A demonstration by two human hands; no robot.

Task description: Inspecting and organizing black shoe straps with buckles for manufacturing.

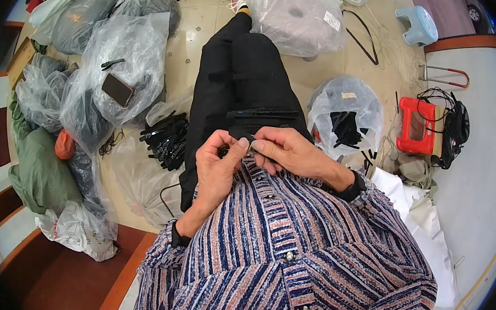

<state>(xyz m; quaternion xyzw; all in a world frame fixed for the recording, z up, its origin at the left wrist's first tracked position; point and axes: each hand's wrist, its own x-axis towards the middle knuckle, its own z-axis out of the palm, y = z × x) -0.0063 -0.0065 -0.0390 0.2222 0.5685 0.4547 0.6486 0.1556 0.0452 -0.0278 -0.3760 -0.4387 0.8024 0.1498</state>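
In front of my belly, my left hand and my right hand meet with thumbs and fingertips pinched on a small black strip. Most of the strip is hidden by my fingers, so its exact kind does not show. Just beyond, several long, thin black pieces lie across my thighs. A heap of shiny black strap-like pieces sits on plastic beside my left leg. To my right, a clear plastic bag stands open with matte black strips inside.
Large clear bags with dark contents crowd the left, a phone on one. Ahead lies a wrapped round bundle. A blue stool, a red-framed device and a black cord are to the right.
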